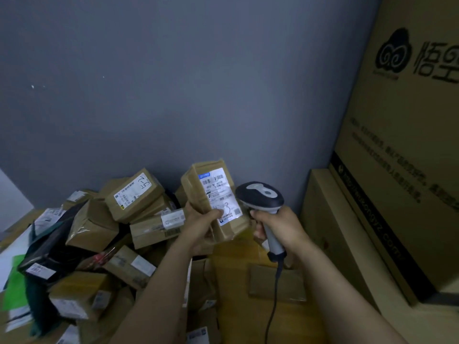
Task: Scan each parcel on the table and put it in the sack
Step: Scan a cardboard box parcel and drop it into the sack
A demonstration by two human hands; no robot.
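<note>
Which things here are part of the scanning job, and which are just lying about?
Job: parcel in the left hand; scanner in the right hand; pile of parcels.
Lying about: big printed carton; low carton beside it.

The parcel (194,189) in your left grip (198,227) is tan cardboard under glossy clear tape. Its label (222,194) is white with black barcodes and print, a blue strip at the top and a black handwritten mark lower down. The barcode scanner (260,194) in your right grip (278,227) has a dark navy head with a pale grey panel, a light grey handle and a dark cable (274,296). Left of your left grip, the heap of parcels (92,227) is mostly the same tan with white labels. A black plastic bag (49,249) lies among them, with a bright green patch (15,279) further left. Right of your right grip, the big carton (409,145) is tan with a black logo, black characters and a black band. The wall (173,83) above both grips is a flat blue-grey.
</note>
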